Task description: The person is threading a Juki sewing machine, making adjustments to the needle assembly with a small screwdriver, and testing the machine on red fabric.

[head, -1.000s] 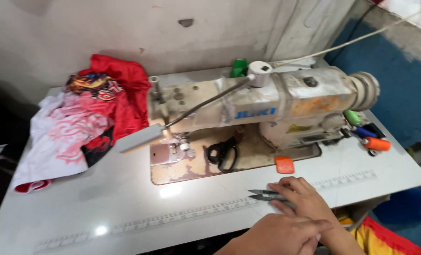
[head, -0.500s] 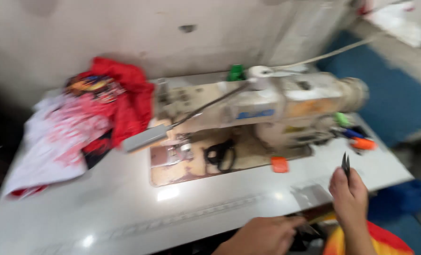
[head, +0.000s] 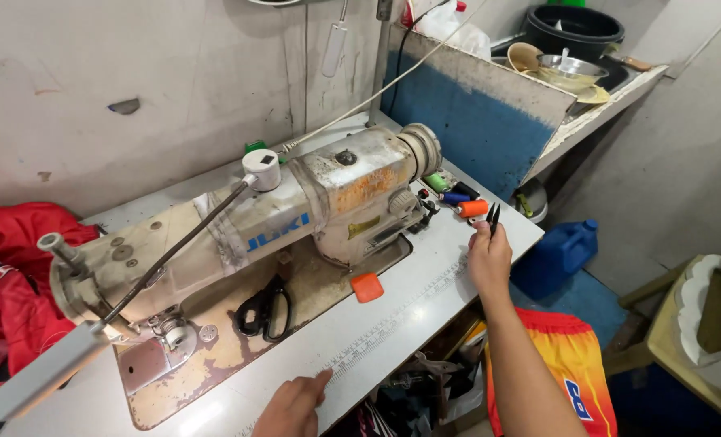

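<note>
Worn white laminate table (head: 425,295) w/ old cream sewing machine (head: 296,214), against stained grey wall (head: 134,73). Right hand (head: 488,259) grip closed on small black thread snips (head: 493,218), near orange spool (head: 472,208). Left hand (head: 292,405) rests at table's front edge, fingers loose, holding nothing. Black scissors (head: 265,309) on machine bed.

A small home tailoring workshop: worn sewing machine (head: 296,218), thread spools (head: 458,198), scissors (head: 265,307).

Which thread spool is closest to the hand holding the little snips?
The orange spool, lying just left of the right hand. The blue and green spools lie farther back along the machine.
</note>
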